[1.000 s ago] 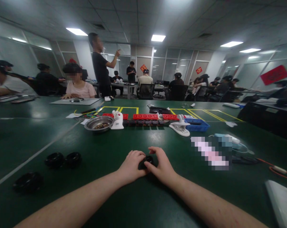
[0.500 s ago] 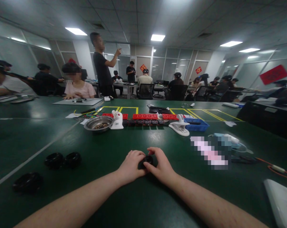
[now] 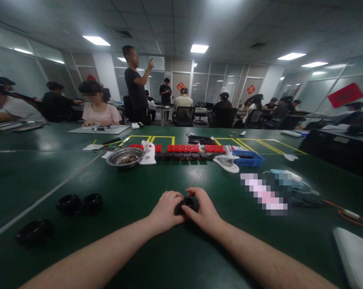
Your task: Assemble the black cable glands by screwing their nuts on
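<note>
Between both hands, low on the green counter (image 3: 139, 249), a small black round part (image 3: 185, 203) sits pinched: left hand (image 3: 166, 210) and right hand (image 3: 203, 210) close around it exactly as a second ago, so nothing advances. Its axis seems upright, though fingers hide most. Similar black rings (image 3: 80, 203) lie left.

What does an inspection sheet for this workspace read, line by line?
Surface: dark green table with white and yellow marking lines.
Job's things: small black round part held between both hands.
Clutter: three black rings, metal bowl, red blocks, blue tray, white clamps.
Grippers: left hand and right hand closed on the part.
Cables: orange cable at right.
Surroundings: people seated at other tables; one person standing.
</note>
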`<move>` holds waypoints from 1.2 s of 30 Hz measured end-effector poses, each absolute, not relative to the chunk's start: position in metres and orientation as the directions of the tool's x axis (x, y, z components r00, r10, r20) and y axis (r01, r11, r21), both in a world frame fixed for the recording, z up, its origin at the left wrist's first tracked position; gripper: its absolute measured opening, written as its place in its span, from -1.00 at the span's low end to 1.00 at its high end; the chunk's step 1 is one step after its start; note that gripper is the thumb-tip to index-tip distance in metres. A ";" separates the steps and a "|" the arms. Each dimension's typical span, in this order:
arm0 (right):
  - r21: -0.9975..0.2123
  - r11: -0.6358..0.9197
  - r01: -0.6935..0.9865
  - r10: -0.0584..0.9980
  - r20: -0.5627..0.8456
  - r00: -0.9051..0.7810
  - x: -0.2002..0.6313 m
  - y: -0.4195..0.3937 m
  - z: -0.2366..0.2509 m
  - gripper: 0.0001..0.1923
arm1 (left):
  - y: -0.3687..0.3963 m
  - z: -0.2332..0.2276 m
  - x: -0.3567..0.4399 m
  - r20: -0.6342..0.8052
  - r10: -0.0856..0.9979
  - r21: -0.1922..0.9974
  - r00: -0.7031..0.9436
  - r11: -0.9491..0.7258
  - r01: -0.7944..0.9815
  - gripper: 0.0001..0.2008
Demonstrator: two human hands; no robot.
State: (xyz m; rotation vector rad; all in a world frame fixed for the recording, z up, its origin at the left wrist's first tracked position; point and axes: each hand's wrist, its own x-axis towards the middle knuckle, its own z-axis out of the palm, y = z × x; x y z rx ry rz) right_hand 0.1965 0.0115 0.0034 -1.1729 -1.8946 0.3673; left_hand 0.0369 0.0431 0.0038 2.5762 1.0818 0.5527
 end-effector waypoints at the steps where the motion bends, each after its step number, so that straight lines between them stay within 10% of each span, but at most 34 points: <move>1: -0.625 0.513 0.589 0.841 0.502 -0.200 0.197 0.012 0.003 -0.64 | 0.043 0.003 0.037 0.236 0.728 0.408 0.643 -0.675 0.615 -0.72; 36: -0.608 0.574 0.549 0.806 0.540 -0.244 0.198 0.010 0.004 -0.59 | 0.045 0.001 0.037 0.219 0.734 0.405 0.643 -0.668 0.625 -0.68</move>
